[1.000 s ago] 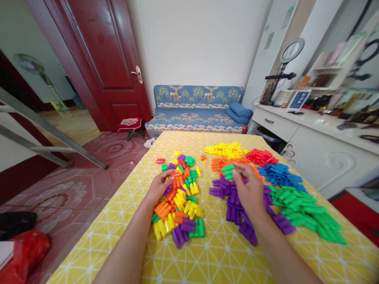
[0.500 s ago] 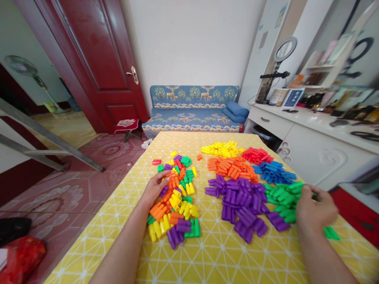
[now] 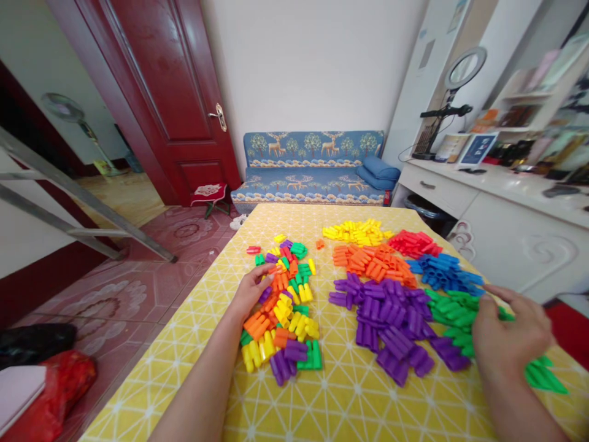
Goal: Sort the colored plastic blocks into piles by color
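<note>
Right hand (image 3: 512,328) has uncurled by green pieces (image 3: 453,309)

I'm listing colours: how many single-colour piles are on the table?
6: yellow at the back, orange and purple in front, red, blue and green down the right, green partly behind the right hand.

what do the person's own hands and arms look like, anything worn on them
The left hand and right hand are ungloved. The left forearm and right forearm show no sleeve, watch or bracelet.
</note>
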{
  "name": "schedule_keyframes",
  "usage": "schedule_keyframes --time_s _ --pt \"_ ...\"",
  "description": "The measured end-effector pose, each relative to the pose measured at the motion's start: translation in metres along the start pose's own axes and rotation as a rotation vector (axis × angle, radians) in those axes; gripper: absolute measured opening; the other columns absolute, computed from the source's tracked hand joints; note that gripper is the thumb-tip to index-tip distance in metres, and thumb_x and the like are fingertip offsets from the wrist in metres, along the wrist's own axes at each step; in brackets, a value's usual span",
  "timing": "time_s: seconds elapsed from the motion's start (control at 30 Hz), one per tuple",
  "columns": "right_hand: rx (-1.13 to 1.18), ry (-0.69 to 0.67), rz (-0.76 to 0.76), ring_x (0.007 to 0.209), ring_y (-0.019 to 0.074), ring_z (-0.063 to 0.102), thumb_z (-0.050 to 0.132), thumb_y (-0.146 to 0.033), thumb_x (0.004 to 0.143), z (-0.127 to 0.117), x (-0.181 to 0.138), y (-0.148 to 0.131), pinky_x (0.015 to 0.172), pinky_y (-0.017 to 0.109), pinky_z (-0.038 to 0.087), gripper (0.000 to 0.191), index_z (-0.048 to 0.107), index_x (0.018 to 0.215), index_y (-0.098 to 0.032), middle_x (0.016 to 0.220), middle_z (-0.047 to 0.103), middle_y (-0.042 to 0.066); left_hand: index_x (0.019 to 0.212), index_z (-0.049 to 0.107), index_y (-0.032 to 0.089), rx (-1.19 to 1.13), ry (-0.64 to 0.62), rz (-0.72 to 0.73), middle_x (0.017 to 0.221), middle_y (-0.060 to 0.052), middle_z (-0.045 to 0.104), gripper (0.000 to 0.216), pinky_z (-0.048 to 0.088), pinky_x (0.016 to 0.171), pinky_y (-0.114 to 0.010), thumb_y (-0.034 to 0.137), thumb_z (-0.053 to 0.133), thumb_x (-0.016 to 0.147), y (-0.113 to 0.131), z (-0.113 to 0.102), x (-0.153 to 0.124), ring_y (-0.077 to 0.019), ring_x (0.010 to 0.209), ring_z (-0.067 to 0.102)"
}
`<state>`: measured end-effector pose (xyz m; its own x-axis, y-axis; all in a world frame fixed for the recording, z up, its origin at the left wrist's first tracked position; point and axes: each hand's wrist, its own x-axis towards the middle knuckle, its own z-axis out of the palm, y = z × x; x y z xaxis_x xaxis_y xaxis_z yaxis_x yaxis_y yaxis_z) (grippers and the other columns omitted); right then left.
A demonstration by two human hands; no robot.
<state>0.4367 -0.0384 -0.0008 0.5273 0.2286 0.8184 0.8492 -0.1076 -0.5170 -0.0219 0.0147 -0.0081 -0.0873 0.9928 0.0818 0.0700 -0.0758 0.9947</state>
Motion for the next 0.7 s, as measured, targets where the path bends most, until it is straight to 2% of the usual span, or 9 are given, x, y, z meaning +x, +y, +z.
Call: schedule_keyframes --time_s 0.07,0.17,0.27,0.37,0.43,0.5,0.6,0.7 --pt "0.138 -0.044 -0.105 0.095 0.0258 0.064 0.056 -0.031 0.079 -0.003 -0.005 -0.020 0.091 0.042 0.043 0.019 0.071 0.086 -0.021 0.092 0.070 0.007 0.104 0.071 0.017 -0.003 0.005 0.004 0.115 -0.009 0.068 0.048 0.040 0.099 -0.041 0.043 0.075 0.064 -0.001 0.000 0.001 -0.0274 0.109 0.059" --pt "0.347 -0.193 -0.176 0.097 0.0235 0.063 0.057 -0.025 0.082 -0.010 -0.018 -0.066 0.096 0.042 0.042 0.014 0.069 0.088 -0.020 0.096 0.068 0.008 0.104 0.071 0.016 0.002 0.005 0.017 0.114 -0.009 0.068 0.048 0.041 0.098 -0.039 0.043 0.075 0.064 -0.003 -0.001 0.002 -0.0269 0.108 0.060" --pt "0.548 -0.407 -0.223 0.096 0.0208 0.061 0.055 -0.023 0.084 -0.016 -0.036 -0.118 0.093 0.040 0.046 0.014 0.067 0.092 -0.021 0.099 0.065 0.006 0.104 0.071 0.016 -0.006 -0.001 0.026 0.115 -0.009 0.068 0.047 0.042 0.098 -0.038 0.043 0.074 0.065 -0.005 -0.001 0.002 -0.0265 0.108 0.060" --pt "0.663 -0.684 -0.288 0.100 0.0194 0.060 0.051 -0.022 0.086 -0.010 -0.058 -0.163 0.091 0.037 0.048 0.019 0.066 0.097 -0.023 0.106 0.063 0.006 0.105 0.071 0.016 -0.019 -0.006 0.034 0.117 -0.009 0.068 0.045 0.041 0.098 -0.038 0.041 0.073 0.067 -0.006 -0.002 0.003 -0.0263 0.110 0.059" --pt "0.673 -0.864 -0.319 0.109 0.0196 0.057 0.049 -0.020 0.086 0.001 -0.074 -0.187 0.095 0.038 0.046 0.026 0.064 0.107 -0.023 0.116 0.059 0.007 0.105 0.071 0.016 -0.017 -0.012 0.041 0.117 -0.009 0.068 0.044 0.040 0.100 -0.038 0.039 0.073 0.067 -0.007 -0.002 0.003 -0.0263 0.110 0.059" --pt "0.618 -0.989 -0.338 0.121 0.0210 0.049 0.049 -0.018 0.083 0.017 -0.091 -0.204 0.104 0.040 0.040 0.038 0.058 0.120 -0.022 0.129 0.053 0.009 0.104 0.071 0.016 -0.019 -0.014 0.045 0.117 -0.009 0.068 0.043 0.039 0.101 -0.038 0.038 0.073 0.068 -0.008 -0.002 0.004 -0.0261 0.111 0.059" --pt "0.440 -1.105 -0.314 0.135 0.0248 0.035 0.051 -0.015 0.080 0.043 -0.110 -0.223 0.111 0.042 0.030 0.055 0.047 0.135 -0.017 0.145 0.039 0.013 0.104 0.071 0.017 -0.042 -0.008 0.044 0.116 -0.009 0.068 0.042 0.040 0.100 -0.039 0.037 0.073 0.067 -0.010 -0.003 0.005 -0.0259 0.110 0.059" --pt "0.272 -1.186 -0.270 0.138 0.0278 0.031 0.049 -0.012 0.080 0.064 -0.118 -0.236 0.111 0.042 0.030 0.063 0.037 0.142 -0.011 0.150 0.030 0.018 0.103 0.071 0.016 -0.047 0.000 0.050 0.115 -0.010 0.068 0.042 0.041 0.100 -0.039 0.036 0.074 0.066 -0.011 -0.002 0.005 -0.0261 0.110 0.059"
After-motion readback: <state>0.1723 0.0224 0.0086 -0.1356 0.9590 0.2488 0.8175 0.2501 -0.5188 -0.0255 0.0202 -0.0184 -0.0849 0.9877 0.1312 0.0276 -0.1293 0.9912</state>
